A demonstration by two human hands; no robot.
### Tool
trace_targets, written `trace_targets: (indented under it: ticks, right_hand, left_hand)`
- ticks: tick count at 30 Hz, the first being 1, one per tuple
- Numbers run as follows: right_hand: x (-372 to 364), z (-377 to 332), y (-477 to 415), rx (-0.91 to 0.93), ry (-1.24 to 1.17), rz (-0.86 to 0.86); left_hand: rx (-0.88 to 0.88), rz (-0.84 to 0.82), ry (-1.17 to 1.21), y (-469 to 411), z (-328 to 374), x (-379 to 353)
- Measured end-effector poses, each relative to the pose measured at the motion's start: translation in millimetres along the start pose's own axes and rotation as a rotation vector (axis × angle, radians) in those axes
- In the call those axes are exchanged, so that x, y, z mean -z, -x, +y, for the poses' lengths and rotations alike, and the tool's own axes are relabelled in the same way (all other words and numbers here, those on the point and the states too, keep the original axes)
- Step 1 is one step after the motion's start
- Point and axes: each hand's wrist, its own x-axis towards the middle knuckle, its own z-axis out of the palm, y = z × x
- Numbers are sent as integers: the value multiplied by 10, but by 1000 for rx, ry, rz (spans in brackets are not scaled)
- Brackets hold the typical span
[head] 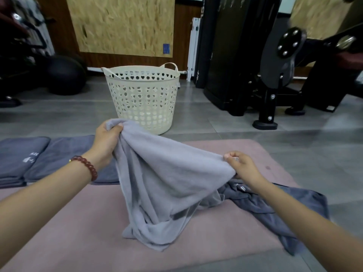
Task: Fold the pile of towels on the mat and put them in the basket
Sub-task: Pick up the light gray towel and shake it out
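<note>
A light grey towel (pixel 165 183) hangs between my two hands above the pink mat (pixel 82 222), its lower end bunched on the mat. My left hand (pixel 107 140) grips one upper edge, raised near the basket. My right hand (pixel 242 165) pinches the other edge, lower and to the right. A darker grey towel (pixel 275 209) lies crumpled on the mat under my right forearm. Folded dark grey towels (pixel 39 158) lie side by side at the mat's far left. The cream perforated basket (pixel 142 95) stands upright on the floor just beyond the mat.
Black gym machines (pixel 275 65) stand at the right and back, one foot (pixel 265 123) close to the mat's far right corner. A black exercise ball (pixel 64 75) sits at the back left. Grey tiled floor (pixel 216 118) surrounds the mat.
</note>
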Motion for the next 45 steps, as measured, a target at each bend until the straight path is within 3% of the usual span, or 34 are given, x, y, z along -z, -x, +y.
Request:
trace_targets:
  ticks: [2,5,7,10,13,17,19,20,22,24,30,32,34,41,45]
  right_hand:
    - [112,-42,30,-22,38,-153]
    - [269,-102,153,-48,280,-448]
    - [369,-186,173,-36,346,-525]
    - [521,-371,32,12,367,-334]
    - [642,-519,-258,-34,383,-78]
    - [602,-1128,-960,-93,373,168]
    - [580,-1696,-1293,-34,389,274]
    - [609,-2040,-1437,2,276,306]
    - [727,-2790,-1623,94,-111,348]
    - [882,-3552,-1670,189,-294,436]
    - [1347,-5185,-1104,793,-57,816]
    - [1436,-5341,-1018,909,-70,879]
    - [1507,-5359,-1015,919,-81,884]
    - [1495,-4565,-1031,705,-2,911]
    - [1405,-3965,-991,544,262,849]
  left_hand:
    - [53,14,-31,-1,-82,10]
    - [104,-16,-83,-58,-123,32]
    - [135,-86,-101,-117,-158,31]
    - [133,-170,-99,-259,-97,46]
    - [17,-241,-277,-425,185,-22]
    - [-84,-117,-251,-772,856,-391]
    - [-144,-39,-171,-1024,1380,-586]
    - [-187,8,-135,-1165,1694,-655]
    - [-288,116,-71,-1416,2384,-714]
    - [-429,157,-24,-1607,3089,-678]
    - [-743,402,-138,-1585,4552,-375]
    - [-804,484,-221,-1570,4724,-253]
    - [-831,449,-260,-1574,4739,-188]
    - [-758,217,-314,-1472,3953,-245]
    - [-695,225,-274,-1262,3374,-300]
